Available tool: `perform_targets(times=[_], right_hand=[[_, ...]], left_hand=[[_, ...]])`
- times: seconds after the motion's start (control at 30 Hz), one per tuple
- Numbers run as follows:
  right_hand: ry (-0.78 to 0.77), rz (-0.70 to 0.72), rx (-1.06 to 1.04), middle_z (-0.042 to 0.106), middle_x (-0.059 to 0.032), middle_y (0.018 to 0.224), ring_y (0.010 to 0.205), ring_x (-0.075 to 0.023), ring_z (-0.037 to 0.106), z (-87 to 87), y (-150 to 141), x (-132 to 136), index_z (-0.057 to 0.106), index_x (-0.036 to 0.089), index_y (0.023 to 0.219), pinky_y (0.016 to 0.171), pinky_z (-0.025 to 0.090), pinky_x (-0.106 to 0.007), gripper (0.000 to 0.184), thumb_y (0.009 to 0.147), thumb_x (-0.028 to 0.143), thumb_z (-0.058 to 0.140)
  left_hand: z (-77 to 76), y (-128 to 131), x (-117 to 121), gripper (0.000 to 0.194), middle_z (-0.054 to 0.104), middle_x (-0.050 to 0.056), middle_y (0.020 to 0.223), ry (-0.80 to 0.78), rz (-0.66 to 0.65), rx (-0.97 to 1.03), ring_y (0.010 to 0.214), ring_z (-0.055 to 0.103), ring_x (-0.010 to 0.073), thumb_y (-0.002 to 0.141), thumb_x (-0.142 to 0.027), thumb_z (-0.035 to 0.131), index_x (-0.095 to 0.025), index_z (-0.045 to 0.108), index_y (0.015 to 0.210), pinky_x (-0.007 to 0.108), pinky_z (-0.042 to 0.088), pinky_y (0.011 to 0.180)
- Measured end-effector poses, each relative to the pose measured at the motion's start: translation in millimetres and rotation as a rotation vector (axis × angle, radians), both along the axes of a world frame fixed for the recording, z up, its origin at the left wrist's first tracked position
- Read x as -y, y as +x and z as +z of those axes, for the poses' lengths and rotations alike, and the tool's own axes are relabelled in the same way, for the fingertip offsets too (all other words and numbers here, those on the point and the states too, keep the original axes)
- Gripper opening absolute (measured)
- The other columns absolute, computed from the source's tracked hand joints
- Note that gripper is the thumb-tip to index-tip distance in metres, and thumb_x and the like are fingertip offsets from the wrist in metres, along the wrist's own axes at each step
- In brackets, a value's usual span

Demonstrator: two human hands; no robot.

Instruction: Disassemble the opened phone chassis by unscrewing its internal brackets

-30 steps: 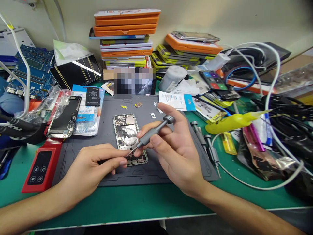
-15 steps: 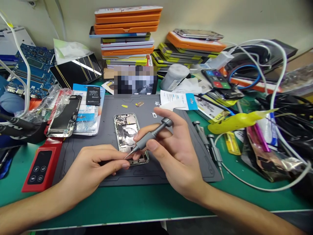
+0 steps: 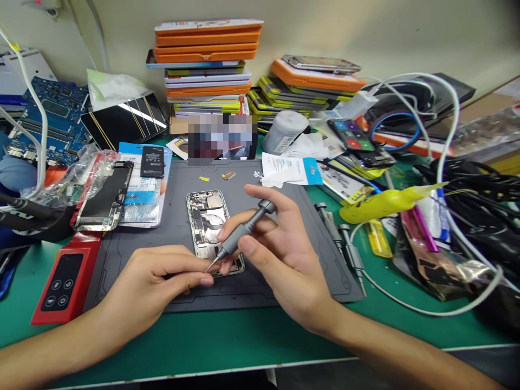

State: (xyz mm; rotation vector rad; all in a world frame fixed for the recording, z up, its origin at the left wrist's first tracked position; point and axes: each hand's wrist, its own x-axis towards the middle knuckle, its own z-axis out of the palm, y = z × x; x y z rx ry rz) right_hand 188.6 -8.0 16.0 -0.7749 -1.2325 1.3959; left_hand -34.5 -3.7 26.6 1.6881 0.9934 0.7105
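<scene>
A grey precision screwdriver (image 3: 239, 235) slants in my right hand (image 3: 294, 262), the forefinger raised beside its cap and the thumb on its barrel. Its thin tip points down and left to the fingertips of my left hand (image 3: 156, 273). Those fingers are pinched together at the tip; whatever lies between them is too small or hidden to make out. Just behind both hands lies an opened phone (image 3: 207, 208), its inner boards and metal plates exposed. My right fingers and the screwdriver cover its lower part. A grey work mat (image 3: 162, 216) is under the phone.
A phone screen (image 3: 101, 197), a black battery (image 3: 153, 161) and a red device (image 3: 63, 281) stand at left. More screwdrivers (image 3: 351, 252) lie on the mat's right edge, near a yellow bottle (image 3: 377, 206) and cables. Stacked orange cases (image 3: 209, 38) rise behind.
The view has shifted slightly. A small white frame-like piece on the mat is now hidden behind my right hand. Both hands keep nearly the same pose around the screwdriver.
</scene>
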Motion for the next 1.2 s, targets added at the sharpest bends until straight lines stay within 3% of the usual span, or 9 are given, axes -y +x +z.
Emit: perform_targets(times=[0.43, 0.9, 1.2], right_hand=[[-0.066, 0.055, -0.031, 0.072, -0.0004, 0.104, 0.070, -0.0132, 0.072, -1.1, 4.1, -5.4, 0.044, 0.034, 0.146, 0.068, 0.069, -0.032, 0.045, 0.107, 0.034, 0.066], [-0.175, 0.071, -0.055, 0.074, 0.0000, 0.101, 0.065, -0.0140, 0.072, -3.0, 5.4, -12.1, 0.044, 0.031, 0.145, 0.067, 0.065, -0.033, 0.051, 0.102, 0.036, 0.071], [-0.170, 0.082, -0.048, 0.074, -0.0006, 0.102, 0.066, -0.0138, 0.072, -2.3, 5.4, -11.6, 0.043, 0.031, 0.146, 0.067, 0.066, -0.032, 0.052, 0.103, 0.038, 0.071]], left_hand=[[-1.7, -1.0, 1.4, 0.017, 0.084, -0.002, 0.097, -0.005, -0.051, -0.020, 0.088, 0.077, 0.0140, 0.098, -0.023, 0.078, -0.032, 0.088, 0.109, 0.018, 0.058, 0.083], [-4.9, -1.0, 1.7, 0.020, 0.084, 0.000, 0.096, 0.044, -0.061, -0.027, 0.085, 0.077, 0.0150, 0.103, -0.027, 0.072, -0.033, 0.087, 0.116, 0.021, 0.060, 0.083], [-2.7, 1.0, 1.7, 0.021, 0.084, -0.003, 0.100, 0.026, -0.055, -0.002, 0.090, 0.077, 0.0120, 0.103, -0.022, 0.072, -0.033, 0.087, 0.112, 0.014, 0.057, 0.082]])
